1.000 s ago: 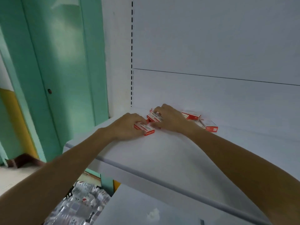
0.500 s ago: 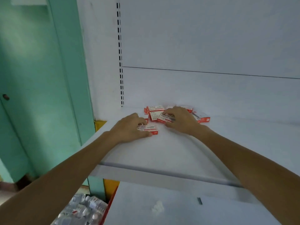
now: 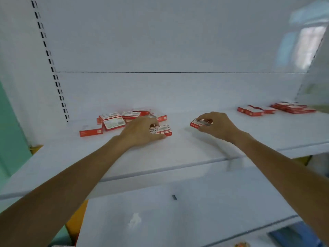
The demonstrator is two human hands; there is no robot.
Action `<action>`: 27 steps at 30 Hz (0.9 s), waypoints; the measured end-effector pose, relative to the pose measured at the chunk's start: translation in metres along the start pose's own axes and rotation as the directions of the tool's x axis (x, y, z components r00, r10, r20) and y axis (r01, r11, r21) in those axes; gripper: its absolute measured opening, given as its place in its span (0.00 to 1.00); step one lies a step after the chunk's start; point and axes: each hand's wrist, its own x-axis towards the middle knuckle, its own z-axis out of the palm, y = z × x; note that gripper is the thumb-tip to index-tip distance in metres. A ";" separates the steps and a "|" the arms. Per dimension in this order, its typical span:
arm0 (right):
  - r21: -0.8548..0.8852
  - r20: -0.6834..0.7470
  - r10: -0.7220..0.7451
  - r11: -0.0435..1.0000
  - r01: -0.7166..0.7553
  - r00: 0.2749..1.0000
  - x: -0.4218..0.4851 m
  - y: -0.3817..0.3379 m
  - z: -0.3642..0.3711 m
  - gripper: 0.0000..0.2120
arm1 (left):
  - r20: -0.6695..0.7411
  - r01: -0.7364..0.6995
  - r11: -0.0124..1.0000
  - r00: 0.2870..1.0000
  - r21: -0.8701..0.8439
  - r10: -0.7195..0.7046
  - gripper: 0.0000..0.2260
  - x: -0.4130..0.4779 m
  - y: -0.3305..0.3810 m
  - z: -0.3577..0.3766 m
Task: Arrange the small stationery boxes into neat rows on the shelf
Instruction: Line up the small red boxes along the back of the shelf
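Note:
Small red-and-white stationery boxes lie on a white shelf. A loose heap of several boxes sits at the back left, with one box apart at its left. My left hand grips a box lying flat on the shelf near the middle. My right hand holds another box just to the right, low over the shelf. A second group of boxes and a flat stack lie at the far right.
The shelf's white back panel rises behind the boxes, with a slotted upright at the left. A lower white shelf juts out below, carrying a small dark bit. A green wall stands at the left.
The view has swung right, revealing more boxes at the far right. Both hands left the heap and moved right along the shelf, each with a box.

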 end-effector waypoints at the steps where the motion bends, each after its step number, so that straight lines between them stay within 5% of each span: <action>1: -0.015 -0.012 0.031 0.999 -0.032 0.999 -0.006 0.014 -0.011 0.15 | 0.027 -0.029 0.999 0.999 -0.032 0.030 0.20 0.008 0.015 0.008; 13: -0.126 -0.162 0.295 0.940 -0.316 0.942 -0.083 0.191 -0.138 0.16 | 0.078 -0.192 0.937 0.971 -0.293 0.224 0.18 0.087 0.208 0.094; 27: -0.147 -0.165 0.326 0.925 -0.350 0.931 -0.136 0.329 -0.211 0.17 | 0.104 -0.274 0.899 0.940 -0.343 0.326 0.17 0.141 0.371 0.162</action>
